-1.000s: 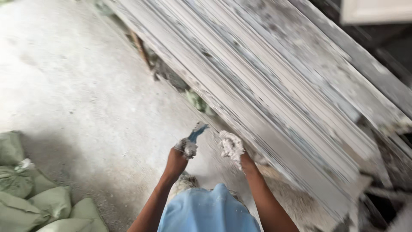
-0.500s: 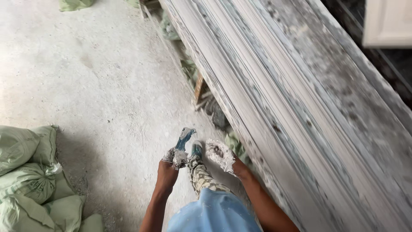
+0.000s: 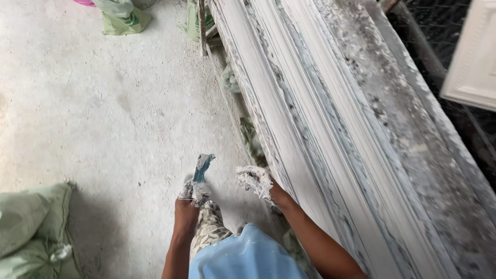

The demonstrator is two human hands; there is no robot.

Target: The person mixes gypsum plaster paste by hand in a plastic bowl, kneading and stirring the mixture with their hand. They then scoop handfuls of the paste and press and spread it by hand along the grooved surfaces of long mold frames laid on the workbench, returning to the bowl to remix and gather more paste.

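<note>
1. Green sacks (image 3: 31,227) lie on the concrete floor (image 3: 103,103) at lower left; another green bag (image 3: 121,15) sits at the top edge, well apart from the hands.
2. A long plaster-caked moulding bench (image 3: 330,129) runs from the top centre down to the lower right, filling the right side. Rags and wood scraps show under its near edge.
3. The left hand (image 3: 190,192), coated in plaster, has its fingers clamped on a scraper (image 3: 201,168).
4. The scraper is over the floor just left of the bench; its long axis runs near upright in the view, blade pointing away from the person, tilted slightly right.
5. The right hand (image 3: 256,181), also plaster-coated, is beside the bench edge with fingers curled together; whether it holds a lump of plaster I cannot tell.
</note>
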